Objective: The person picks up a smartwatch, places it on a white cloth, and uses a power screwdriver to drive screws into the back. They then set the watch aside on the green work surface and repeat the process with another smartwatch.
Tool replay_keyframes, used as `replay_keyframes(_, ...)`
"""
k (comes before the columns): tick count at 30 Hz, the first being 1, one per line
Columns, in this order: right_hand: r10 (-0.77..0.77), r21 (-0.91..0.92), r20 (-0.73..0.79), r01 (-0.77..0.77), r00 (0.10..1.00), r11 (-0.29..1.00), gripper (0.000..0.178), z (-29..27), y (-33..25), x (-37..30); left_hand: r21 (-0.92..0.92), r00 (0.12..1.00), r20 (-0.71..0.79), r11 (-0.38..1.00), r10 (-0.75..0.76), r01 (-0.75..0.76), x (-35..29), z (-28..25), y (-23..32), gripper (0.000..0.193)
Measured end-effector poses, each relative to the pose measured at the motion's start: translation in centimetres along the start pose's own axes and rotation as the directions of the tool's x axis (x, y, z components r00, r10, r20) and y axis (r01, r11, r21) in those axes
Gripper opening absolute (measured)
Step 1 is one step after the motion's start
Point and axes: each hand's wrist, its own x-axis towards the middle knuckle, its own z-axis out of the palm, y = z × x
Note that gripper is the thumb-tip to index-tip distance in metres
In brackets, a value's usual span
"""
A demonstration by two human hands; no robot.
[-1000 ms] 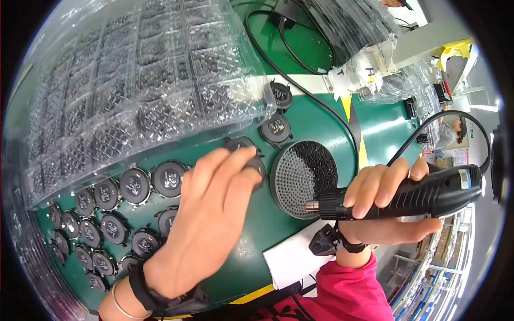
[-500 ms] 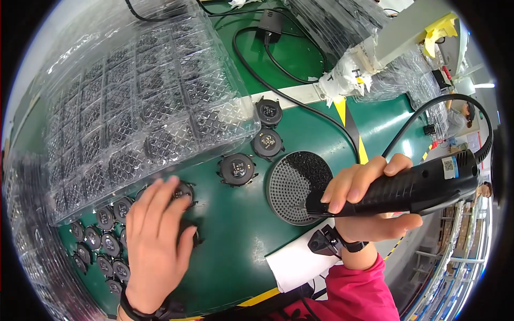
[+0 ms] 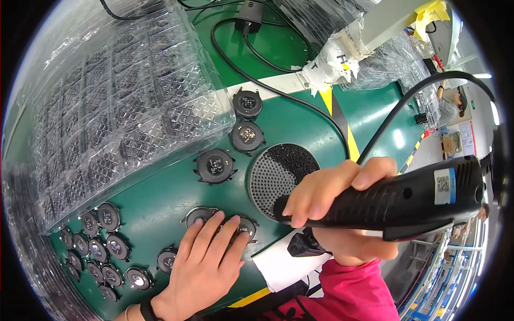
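My right hand (image 3: 342,214) is wrapped round a black corded hand tool (image 3: 396,203), its slim end over a round perforated grey disc (image 3: 267,182) that has a rough black patch. My left hand (image 3: 206,267) lies palm down, fingers stretched, with fingertips on two round black watch cases, one partly covered watch case (image 3: 199,215) and another watch case (image 3: 247,229). Beside its thumb-free side sits a further watch case (image 3: 167,261). Three more, among them a watch case (image 3: 216,167), line up by the disc, backs up. Several others, including a watch case (image 3: 116,246), cluster at the left.
Stacked clear plastic trays (image 3: 134,107) fill the far left of the green table (image 3: 160,214). A black cable (image 3: 407,101) arcs behind the tool. A black power adapter (image 3: 249,16) and a wrapped post (image 3: 337,59) stand farther back. White paper (image 3: 284,262) lies near the front edge.
My left hand has moved right, from beside the trays to the two watch cases near the disc. My right hand with the tool has shifted slightly left and down, and the view has shifted too.
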Motion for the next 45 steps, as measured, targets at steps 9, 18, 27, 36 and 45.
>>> replay_keyframes(9, -0.143, -0.057, 0.063, 0.146, 0.988, 0.988, 0.073, 0.4, 0.6, -0.1, -0.092, 0.985, -0.153, 0.992, 0.077, -0.092, 2.3, 1.6, -0.5, 0.034)
replay_keyframes(18, -0.178, -0.102, 0.167, 0.197, 0.97, 0.975, 0.068, 0.9, 0.0, 0.2, -0.124, 0.976, -0.209, 0.988, 0.068, -0.096, 1.7, 2.1, -0.9, 0.037)
replay_keyframes(27, -0.123, -0.06, 0.115, 0.13, 0.986, 0.99, 0.063, 1.7, -0.9, -0.2, -0.152, 0.966, -0.245, 0.981, 0.077, -0.117, 1.8, 2.1, -0.8, 0.037)
replay_keyframes(36, -0.092, -0.154, 0.195, 0.123, 0.976, 0.98, 0.065, 1.6, -0.9, 0.1, -0.136, 0.964, -0.253, 0.983, 0.086, -0.124, 1.8, 2.2, -0.8, 0.036)
replay_keyframes(45, -0.12, 0.027, -0.046, 0.121, 0.992, 0.992, 0.06, 3.3, -0.8, -0.3, -0.454, 0.944, -0.309, 0.89, -0.115, -0.04, 2.3, 2.1, -0.4, 0.031)
